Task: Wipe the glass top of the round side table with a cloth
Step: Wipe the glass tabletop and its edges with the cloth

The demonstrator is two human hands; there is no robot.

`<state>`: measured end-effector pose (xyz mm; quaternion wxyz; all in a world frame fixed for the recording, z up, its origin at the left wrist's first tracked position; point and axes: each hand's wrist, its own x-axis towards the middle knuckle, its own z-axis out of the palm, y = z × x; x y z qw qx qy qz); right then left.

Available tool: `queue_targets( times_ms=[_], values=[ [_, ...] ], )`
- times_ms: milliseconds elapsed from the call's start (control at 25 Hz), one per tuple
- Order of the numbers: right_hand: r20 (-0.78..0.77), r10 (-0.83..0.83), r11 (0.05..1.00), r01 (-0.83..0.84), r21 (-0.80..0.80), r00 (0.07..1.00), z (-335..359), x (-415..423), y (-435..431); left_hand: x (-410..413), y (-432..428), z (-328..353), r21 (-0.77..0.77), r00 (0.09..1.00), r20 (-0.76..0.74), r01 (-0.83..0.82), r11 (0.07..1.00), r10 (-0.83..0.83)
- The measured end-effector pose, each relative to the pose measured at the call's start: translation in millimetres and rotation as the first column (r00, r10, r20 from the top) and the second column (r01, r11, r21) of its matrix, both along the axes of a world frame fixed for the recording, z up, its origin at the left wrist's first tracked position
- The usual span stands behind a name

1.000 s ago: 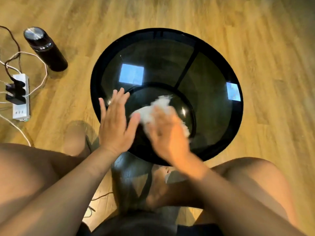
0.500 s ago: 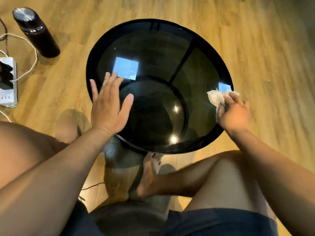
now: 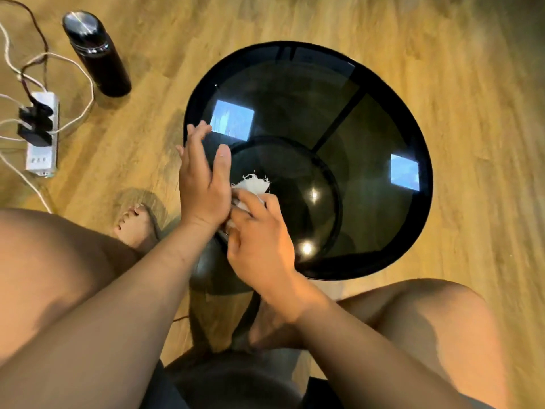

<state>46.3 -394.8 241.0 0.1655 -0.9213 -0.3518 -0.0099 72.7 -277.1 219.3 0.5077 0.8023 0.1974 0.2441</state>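
The left hand (image 3: 203, 184) lay flat and open on the near-left part of the round desk (image 3: 413, 240), fingers spread and pointing away from the person, thumb raised toward the centre, holding nothing; the right hand (image 3: 261, 243) reached in from the near edge, its fingers curled over a white cloth (image 3: 253, 184) and pressing it to the dark glass just beside the left thumb; the two hands touched or nearly touched at the wrist of the left; a frayed edge of the cloth stuck out beyond the right fingertips. The cloth sat on the near-left of the glass, over the inner ring seen through it. On the wooden floor (image 3: 472, 69) to the far left stood a black flask (image 3: 95, 54), upright and lidded, its contents hidden; near it lay a white power strip (image 3: 41, 137) with plugs and cables.
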Motion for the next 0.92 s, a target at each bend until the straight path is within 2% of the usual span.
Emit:
queue_targets(
  times_ms=[40, 80, 160, 240, 280, 360, 440, 480, 640, 800, 840, 920],
  values=[
    [-0.024, 0.019, 0.999, -0.02, -0.038, 1.0, 0.4, 7.2, -4.9, 0.2, 0.6, 0.8, -0.009, 1.0, -0.005, 0.005, 1.0, -0.005],
    [-0.019, 0.04, 0.996, -0.041, -0.083, 0.999, 0.8, 14.4, -21.7, -0.7, -1.2, 0.1, 0.053, 0.999, -0.029, 0.042, 0.998, -0.041],
    [0.046, 0.003, 0.987, 0.005, -0.163, 0.999, 1.1, 45.1, -81.0, 0.7, -5.6, -4.2, 0.257, 0.991, -0.096, 0.115, 0.96, -0.094],
    [0.081, -0.195, 0.945, 0.209, -0.25, 0.977, 2.5, 99.4, -156.8, 3.1, -6.5, -8.2, 0.354, 0.99, -0.132, 0.098, 0.93, -0.054],
    [0.086, -0.333, 0.894, 0.343, -0.286, 0.939, 4.8, 130.1, -192.8, 3.9, -6.1, -10.1, 0.366, 0.991, -0.128, 0.078, 0.927, -0.033],
    [0.003, -0.619, 0.762, 0.601, -0.24, 0.785, 12.3, 170.9, -236.5, 4.2, -6.7, -12.3, 0.375, 0.994, -0.109, 0.063, 0.925, -0.023],
    [-0.026, -0.727, 0.676, 0.708, -0.204, 0.686, 9.4, 176.7, -223.0, 5.1, -5.8, -13.8, 0.366, 0.996, -0.092, 0.052, 0.929, -0.02],
    [-0.013, -0.719, 0.684, 0.705, -0.189, 0.694, 7.6, 168.6, -202.2, 5.2, -6.6, -13.6, 0.362, 0.996, -0.09, 0.053, 0.93, -0.022],
    [-0.034, -0.449, 0.893, 0.449, 0.01, 0.893, -5.8, 110.6, -77.4, 5.0, -6.0, -11.4, 0.346, 0.996, -0.085, 0.064, 0.936, -0.036],
    [-0.188, -0.177, 0.949, 0.218, 0.227, 0.966, -8.3, 63.4, 32.5, 1.8, -4.8, -9.3, 0.268, 0.999, -0.029, 0.048, 0.962, -0.042],
    [-0.179, -0.098, 0.969, 0.135, 0.207, 0.979, -5.0, 64.5, 35.1, 1.4, -4.4, -9.2, 0.263, 0.998, -0.032, 0.053, 0.963, -0.047],
    [-0.071, -0.015, 0.999, 0.018, 0.031, 0.997, -0.2, 78.7, -1.6, 2.1, -7.1, -8.7, 0.318, 0.994, -0.072, 0.105, 0.942, -0.086]
  ],
)
